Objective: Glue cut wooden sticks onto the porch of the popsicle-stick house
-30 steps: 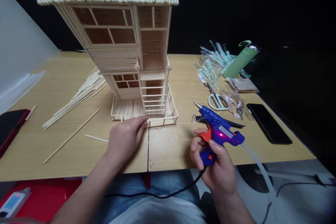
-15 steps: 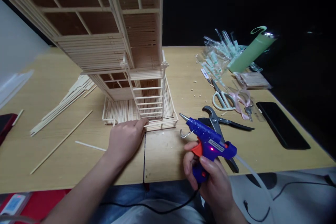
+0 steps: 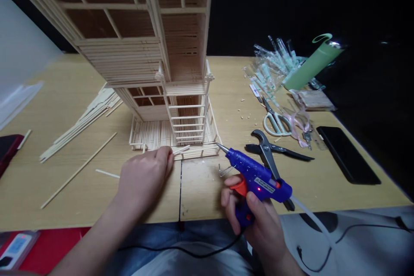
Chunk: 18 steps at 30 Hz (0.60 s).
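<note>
Stick-built house model stands on the table, left of the middle of the view, with its ladder and fenced base toward the person. The left hand is at the front railing, its fingers curled together around one end of a short stick that slants over the rail; the exact contact is hidden. The right hand grips a blue glue gun by its handle, fingers wrapped around it, one against the orange trigger. The metal nozzle points at the railing's right front corner; whether they touch cannot be told. Beyond the glue gun lie a dark pliers-like tool and white-handled scissors, with a black phone farther right. Loose sticks lie left of the model, and a green bottle leans beside clear wrappers.
</note>
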Available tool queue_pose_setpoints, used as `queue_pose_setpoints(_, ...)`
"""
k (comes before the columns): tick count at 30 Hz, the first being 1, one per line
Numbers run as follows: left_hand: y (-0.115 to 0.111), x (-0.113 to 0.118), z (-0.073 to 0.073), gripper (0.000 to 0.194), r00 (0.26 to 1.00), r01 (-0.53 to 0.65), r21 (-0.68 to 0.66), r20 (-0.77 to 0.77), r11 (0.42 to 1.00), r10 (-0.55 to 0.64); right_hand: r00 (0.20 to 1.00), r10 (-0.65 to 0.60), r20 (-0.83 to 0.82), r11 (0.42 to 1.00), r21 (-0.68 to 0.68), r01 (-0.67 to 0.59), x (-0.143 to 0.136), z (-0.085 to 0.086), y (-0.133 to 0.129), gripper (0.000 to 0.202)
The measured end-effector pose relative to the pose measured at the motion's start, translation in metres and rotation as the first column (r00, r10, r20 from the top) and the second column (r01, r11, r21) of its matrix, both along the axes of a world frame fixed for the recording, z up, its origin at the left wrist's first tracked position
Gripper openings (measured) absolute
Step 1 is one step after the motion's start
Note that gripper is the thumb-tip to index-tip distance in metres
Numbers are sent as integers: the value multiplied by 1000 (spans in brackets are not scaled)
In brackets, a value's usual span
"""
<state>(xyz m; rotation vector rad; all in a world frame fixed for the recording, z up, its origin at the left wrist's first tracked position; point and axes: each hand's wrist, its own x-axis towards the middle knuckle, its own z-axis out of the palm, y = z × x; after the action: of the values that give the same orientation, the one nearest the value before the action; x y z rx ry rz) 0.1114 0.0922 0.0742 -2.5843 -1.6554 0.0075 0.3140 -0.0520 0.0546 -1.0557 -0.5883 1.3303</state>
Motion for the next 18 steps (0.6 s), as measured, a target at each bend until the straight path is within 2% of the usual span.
queue_pose_setpoints(2,-10,-12,6,35,984,-77,-1,164,997,77,999,-18,35,1000,22,18,-3,0,4,38)
queue_pose_setpoints(3,-15,-17,9,33,951,-100,-48,290,994,110,998,-26,56,999,24,24,-5,1,7,34)
queue_pose_setpoints(5,-28,-25,12,30,805,-62,-252,559,966,198,996,-32,86,999,17,31,-12,1,14,27)
queue_pose_setpoints(6,-36,-26,11,31,705,8,-382,657,924,265,995,-33,94,999,18,31,-17,2,19,24)
queue_pose_setpoints(7,-44,-25,10,33,608,97,-502,714,860,348,995,-30,95,999,25,28,-22,2,23,22)
queue_pose_setpoints(8,-52,-23,8,35,527,187,-602,729,776,437,996,-27,91,999,39,23,-28,3,27,21)
queue_pose_setpoints(10,-67,-16,2,40,414,331,-721,690,608,593,998,-11,63,998,66,7,-40,5,33,21)
queue_pose_setpoints(11,-73,-12,-1,42,378,380,-751,659,540,650,999,-5,43,997,73,2,-46,6,35,22)
queue_pose_setpoints(13,-82,-6,-5,45,332,441,-778,605,447,724,1000,3,0,997,74,-3,-55,8,37,25)
queue_pose_setpoints(15,-86,-3,-5,48,305,472,-776,589,418,749,1000,0,-14,998,70,1,-61,10,36,28)
queue_pose_setpoints(18,-83,-4,-1,47,279,493,-741,630,455,724,1000,-11,20,998,68,9,-64,12,33,29)
